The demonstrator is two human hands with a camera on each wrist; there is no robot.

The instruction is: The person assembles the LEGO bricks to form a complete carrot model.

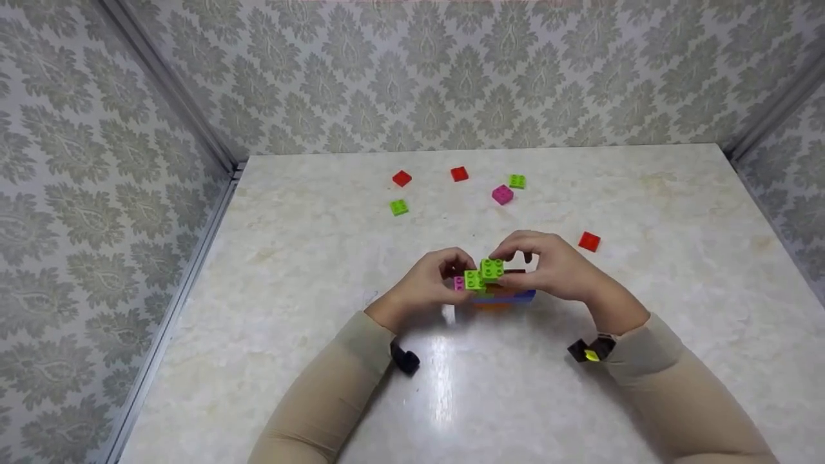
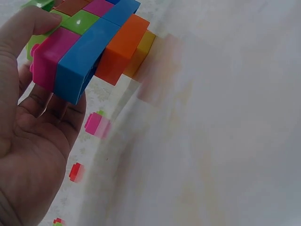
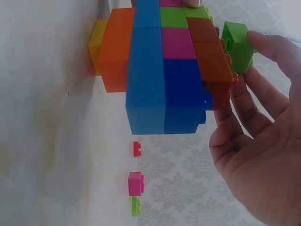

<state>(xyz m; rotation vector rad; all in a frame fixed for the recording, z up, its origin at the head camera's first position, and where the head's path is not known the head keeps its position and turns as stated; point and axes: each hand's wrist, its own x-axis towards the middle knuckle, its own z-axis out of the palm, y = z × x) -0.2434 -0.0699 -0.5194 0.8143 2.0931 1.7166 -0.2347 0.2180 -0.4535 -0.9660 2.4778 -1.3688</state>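
My left hand (image 1: 438, 278) grips the left end of a built stack of toy building bricks (image 3: 146, 80), thumb on the near side. The stack has yellow and orange bricks at the bottom, blue above, then pink, green and brown layers. With thumb and fingers, my right hand (image 1: 551, 265) pinches a loose green two-by-two brick (image 3: 242, 47) close over the studs of the brown bricks (image 3: 212, 61). Beside it, a lime green brick (image 1: 474, 280) sits on the stack's left end, near my left fingers.
Loose bricks lie toward the table's back: red bricks (image 1: 401, 178) (image 1: 459, 173), green bricks (image 1: 399, 207) (image 1: 517, 181) and a pink brick (image 1: 503, 194). Another red brick (image 1: 589, 241) lies beyond my right hand. Patterned panels (image 1: 428, 77) wall the table's back and sides.
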